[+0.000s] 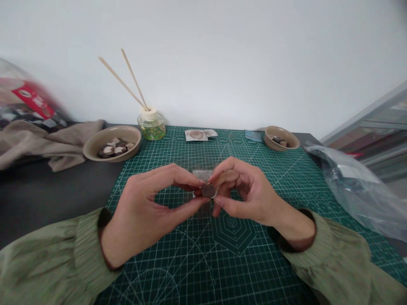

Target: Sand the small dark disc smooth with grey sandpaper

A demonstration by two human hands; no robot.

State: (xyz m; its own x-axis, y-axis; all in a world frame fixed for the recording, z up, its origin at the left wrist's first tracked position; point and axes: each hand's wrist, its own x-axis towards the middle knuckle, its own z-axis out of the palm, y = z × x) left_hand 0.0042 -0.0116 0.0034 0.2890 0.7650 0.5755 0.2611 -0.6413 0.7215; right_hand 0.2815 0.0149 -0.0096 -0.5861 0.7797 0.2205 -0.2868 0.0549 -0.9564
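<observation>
Between my two hands, over the middle of the green cutting mat, is a small round brown piece; its exact kind is too small to make out. My left hand pinches it from the left with thumb and forefinger. From the right, my right hand grips its edge with thumb and fingertips, the other fingers curled. Partly hidden behind the fingertips, a pale paper packet lies on the mat.
A beige bowl of brown and pale pieces stands left, a smaller bowl back right. Near the wall are a reed diffuser, white packets and a blue packet. A cloth lies left, a clear plastic bag right.
</observation>
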